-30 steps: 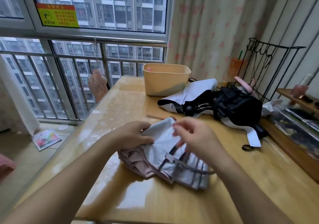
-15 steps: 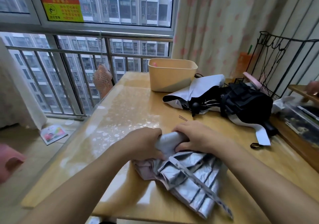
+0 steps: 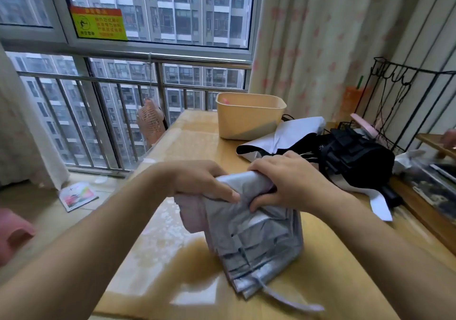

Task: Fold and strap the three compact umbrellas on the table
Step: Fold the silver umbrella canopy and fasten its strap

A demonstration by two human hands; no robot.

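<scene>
On table [image 3: 197, 147], left hand [image 3: 197, 181], right hand [image 3: 293, 181] grip silver umbrella [image 3: 256, 240]; two umbrellas [image 3: 355, 161] behind.

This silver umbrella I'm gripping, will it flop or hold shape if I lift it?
Likely floppy: the silver umbrella sags in loose pleats below the left hand and right hand. Its strap trails unfastened, so pleats would probably spread.

Silver-pink umbrella [image 3: 254, 235], black umbrella [image 3: 357, 161], beige bin [image 3: 249, 119]
</scene>
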